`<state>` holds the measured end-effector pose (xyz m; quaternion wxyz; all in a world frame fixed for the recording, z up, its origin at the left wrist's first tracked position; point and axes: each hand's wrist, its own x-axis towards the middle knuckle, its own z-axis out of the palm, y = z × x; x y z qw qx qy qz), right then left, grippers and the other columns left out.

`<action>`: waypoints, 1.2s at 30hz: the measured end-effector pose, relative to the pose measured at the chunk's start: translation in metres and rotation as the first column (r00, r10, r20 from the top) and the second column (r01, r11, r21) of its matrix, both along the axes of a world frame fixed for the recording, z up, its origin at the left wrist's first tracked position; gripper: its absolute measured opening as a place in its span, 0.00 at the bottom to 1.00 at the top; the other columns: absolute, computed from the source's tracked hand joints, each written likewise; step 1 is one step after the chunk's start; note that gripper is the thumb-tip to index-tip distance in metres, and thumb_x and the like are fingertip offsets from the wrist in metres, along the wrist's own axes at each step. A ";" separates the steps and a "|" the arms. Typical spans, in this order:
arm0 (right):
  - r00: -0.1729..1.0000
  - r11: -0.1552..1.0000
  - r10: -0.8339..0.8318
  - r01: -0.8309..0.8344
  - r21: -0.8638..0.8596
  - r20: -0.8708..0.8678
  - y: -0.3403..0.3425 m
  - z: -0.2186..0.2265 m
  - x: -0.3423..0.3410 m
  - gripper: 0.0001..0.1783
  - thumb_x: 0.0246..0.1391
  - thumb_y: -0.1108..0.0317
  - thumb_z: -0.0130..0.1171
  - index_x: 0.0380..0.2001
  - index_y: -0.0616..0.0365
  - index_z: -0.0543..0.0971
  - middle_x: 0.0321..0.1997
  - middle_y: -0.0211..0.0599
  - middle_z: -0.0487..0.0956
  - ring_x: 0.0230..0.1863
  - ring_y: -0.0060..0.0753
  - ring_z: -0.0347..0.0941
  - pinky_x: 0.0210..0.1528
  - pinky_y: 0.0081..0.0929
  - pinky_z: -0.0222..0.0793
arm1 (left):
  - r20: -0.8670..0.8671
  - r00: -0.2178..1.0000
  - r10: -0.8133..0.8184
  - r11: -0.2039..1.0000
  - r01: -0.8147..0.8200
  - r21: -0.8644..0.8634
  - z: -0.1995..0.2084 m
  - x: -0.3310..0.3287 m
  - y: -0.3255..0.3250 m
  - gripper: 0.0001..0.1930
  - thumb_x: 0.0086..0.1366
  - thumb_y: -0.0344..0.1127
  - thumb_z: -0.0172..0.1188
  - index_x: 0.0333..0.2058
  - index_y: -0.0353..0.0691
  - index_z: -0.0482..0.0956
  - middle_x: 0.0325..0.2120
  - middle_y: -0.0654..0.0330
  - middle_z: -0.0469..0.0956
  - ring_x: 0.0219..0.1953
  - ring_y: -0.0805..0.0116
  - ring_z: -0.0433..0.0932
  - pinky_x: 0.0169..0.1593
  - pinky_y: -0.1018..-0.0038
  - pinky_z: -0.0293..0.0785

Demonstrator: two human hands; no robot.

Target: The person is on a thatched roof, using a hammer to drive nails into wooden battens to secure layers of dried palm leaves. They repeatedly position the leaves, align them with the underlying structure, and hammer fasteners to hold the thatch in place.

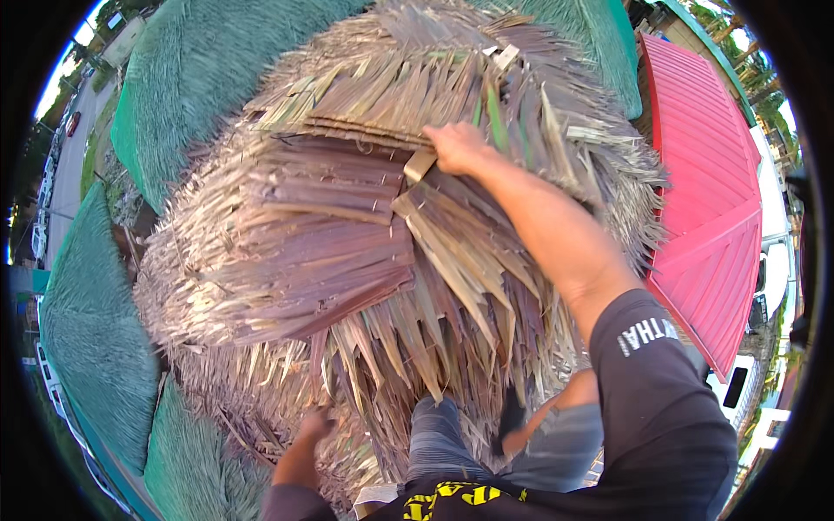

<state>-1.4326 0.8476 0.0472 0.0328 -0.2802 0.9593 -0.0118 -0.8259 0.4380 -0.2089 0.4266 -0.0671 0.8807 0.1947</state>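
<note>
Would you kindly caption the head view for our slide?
Right hand grips a palm-leaf layer on a thatched roof; left hand rests lower.

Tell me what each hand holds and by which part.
Right hand grips a dried palm-leaf thatch panel at its lower edge. Left hand presses into thatch lower down; its grip cannot be told.

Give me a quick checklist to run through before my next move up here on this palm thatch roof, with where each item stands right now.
1. Right hand grips the upper layer of dried palm thatch: ok, the fingers are curled over the edge of the layer.
2. Left hand braced low on the thatch: cannot tell, it is down among the leaf tips and partly hidden.
3. Footing: cannot tell, only a knee in grey trousers shows against the leaves.
4. Pale strip beside the right hand is secured: cannot tell.
5. Away from the edge: not ok, the red roof and the green netting lie far below on both sides.
</note>
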 end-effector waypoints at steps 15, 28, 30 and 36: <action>0.973 0.986 -0.100 0.125 -0.109 0.209 0.078 0.141 -0.070 0.32 0.43 0.59 0.65 0.53 0.62 0.76 0.45 0.59 0.83 0.48 0.56 0.81 0.52 0.46 0.77 | -0.915 0.373 0.156 0.987 -0.032 0.156 0.143 -0.585 0.283 0.32 0.67 0.48 0.61 0.64 0.38 0.68 0.67 0.52 0.67 0.70 0.50 0.61 0.72 0.57 0.56; 0.969 0.888 -0.202 0.242 -0.390 0.141 0.211 0.207 -0.203 0.34 0.45 0.59 0.69 0.56 0.62 0.75 0.48 0.60 0.82 0.50 0.50 0.81 0.52 0.44 0.75 | -0.833 0.542 0.110 0.993 -0.087 0.075 0.116 -0.583 0.290 0.33 0.63 0.43 0.61 0.65 0.39 0.64 0.68 0.54 0.63 0.73 0.49 0.56 0.75 0.52 0.47; 0.908 0.876 -0.328 0.395 -0.277 0.261 0.210 0.196 -0.206 0.36 0.46 0.59 0.67 0.57 0.64 0.73 0.47 0.62 0.81 0.49 0.57 0.80 0.52 0.45 0.76 | -0.806 0.578 0.125 0.992 -0.088 0.091 0.124 -0.579 0.289 0.33 0.63 0.43 0.61 0.65 0.39 0.64 0.68 0.54 0.63 0.73 0.49 0.55 0.75 0.51 0.47; 0.774 0.793 -0.453 0.576 -0.196 0.444 0.193 0.168 -0.200 0.40 0.45 0.60 0.67 0.62 0.61 0.69 0.50 0.59 0.81 0.52 0.60 0.78 0.55 0.48 0.75 | -0.557 0.813 0.170 0.961 -0.012 0.277 0.177 -0.613 0.264 0.26 0.67 0.40 0.59 0.61 0.38 0.71 0.62 0.48 0.71 0.62 0.43 0.71 0.63 0.59 0.71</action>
